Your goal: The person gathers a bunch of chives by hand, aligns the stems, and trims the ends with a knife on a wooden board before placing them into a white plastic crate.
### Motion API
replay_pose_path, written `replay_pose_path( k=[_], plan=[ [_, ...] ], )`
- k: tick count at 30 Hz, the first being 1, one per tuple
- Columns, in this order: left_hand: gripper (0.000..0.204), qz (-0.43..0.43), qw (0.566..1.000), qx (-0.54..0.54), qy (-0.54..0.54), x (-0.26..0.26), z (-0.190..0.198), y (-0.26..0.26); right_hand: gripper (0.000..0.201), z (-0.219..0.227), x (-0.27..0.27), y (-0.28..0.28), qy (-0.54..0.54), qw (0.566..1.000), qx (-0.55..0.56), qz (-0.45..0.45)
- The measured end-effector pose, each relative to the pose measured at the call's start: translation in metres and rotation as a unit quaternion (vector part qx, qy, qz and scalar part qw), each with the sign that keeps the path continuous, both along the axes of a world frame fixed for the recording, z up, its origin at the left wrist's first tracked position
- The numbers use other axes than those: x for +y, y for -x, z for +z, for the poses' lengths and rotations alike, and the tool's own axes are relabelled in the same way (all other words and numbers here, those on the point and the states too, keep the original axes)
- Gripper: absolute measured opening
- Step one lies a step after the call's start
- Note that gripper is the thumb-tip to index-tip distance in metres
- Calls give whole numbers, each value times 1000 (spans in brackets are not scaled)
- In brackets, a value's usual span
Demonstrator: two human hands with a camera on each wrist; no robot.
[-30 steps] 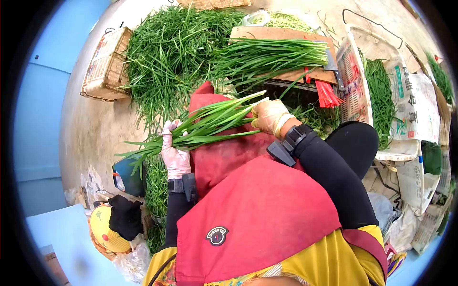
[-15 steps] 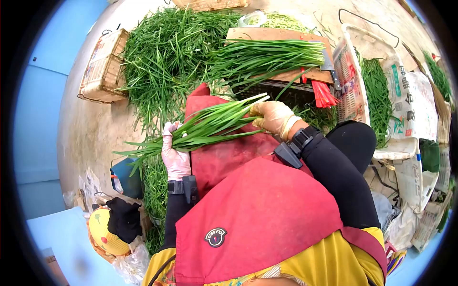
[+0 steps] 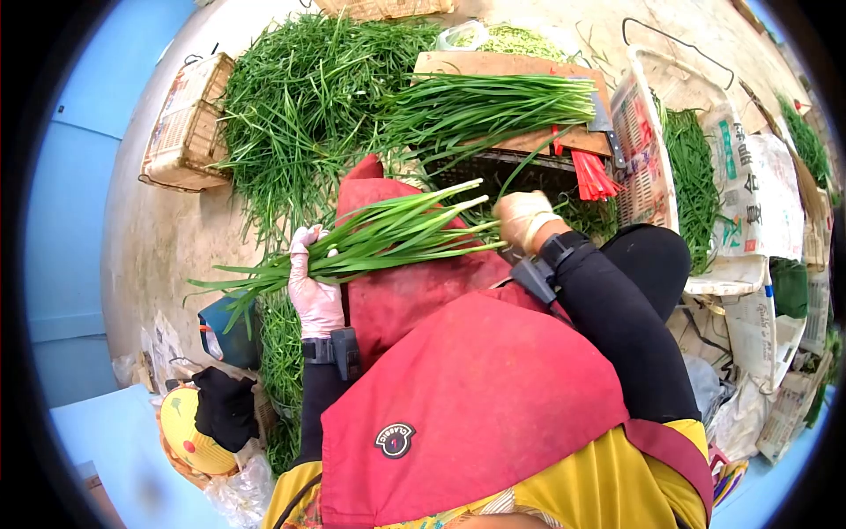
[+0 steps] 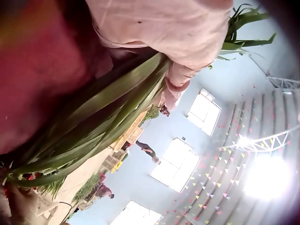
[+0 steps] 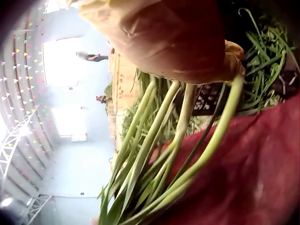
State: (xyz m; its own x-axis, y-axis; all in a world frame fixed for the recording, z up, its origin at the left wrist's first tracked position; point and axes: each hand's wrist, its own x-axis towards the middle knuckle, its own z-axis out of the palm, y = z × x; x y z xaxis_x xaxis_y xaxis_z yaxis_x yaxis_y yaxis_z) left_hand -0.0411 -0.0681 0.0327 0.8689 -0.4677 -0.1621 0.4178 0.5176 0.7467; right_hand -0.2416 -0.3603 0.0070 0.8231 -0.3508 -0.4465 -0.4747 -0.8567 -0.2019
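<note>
The pink-gloved left hand [image 3: 315, 291] grips a loose bunch of long green stalks [image 3: 397, 231] over the red apron, its thumb across them. Their pale ends point right and the leaf tips hang out to the left. At the right of the bunch, the yellow-gloved right hand [image 3: 526, 220] has its fingers curled. In the right wrist view, the fingertips of that hand [image 5: 159, 42] pinch the pale end of one stalk [image 5: 225, 119], while other stalk ends lie beneath the glove. In the left wrist view, leaves [image 4: 108, 112] pass under the left hand [image 4: 164, 33].
A large green heap [image 3: 300, 106] lies ahead on the floor. Right of it, a wooden board [image 3: 467, 63] bears a laid-out bunch [image 3: 502, 99] and a knife [image 3: 606, 132]; red strips [image 3: 592, 176] hang below. A white basket [image 3: 641, 150] stands right, a wicker basket [image 3: 189, 123] left.
The right hand has moved a little right, away from most of the pale ends, its fingers more curled. These ends lie more spread. The left hand keeps its grip, with the bunch slightly further left.
</note>
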Motion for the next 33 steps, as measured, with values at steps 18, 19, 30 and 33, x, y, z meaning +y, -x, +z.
replay_pose_path(
  k=[18, 19, 30, 33],
  plan=[
    [41, -84, 995, -46, 7, 46, -5, 4, 63, -26, 6, 6, -507, 849, -122, -91],
    [43, -130, 988, -84, -7, 44, 7, 11, 55, -33, 16, -17, -524, 782, -334, -51],
    [46, -520, 626, -499, -296, 30, 120, 39, 42, -14, 21, -56, -797, 326, -389, -326],
    [63, -378, 574, -581, -436, 57, 130, -12, 47, -5, 10, -43, -826, 265, -406, -287]
  ],
)
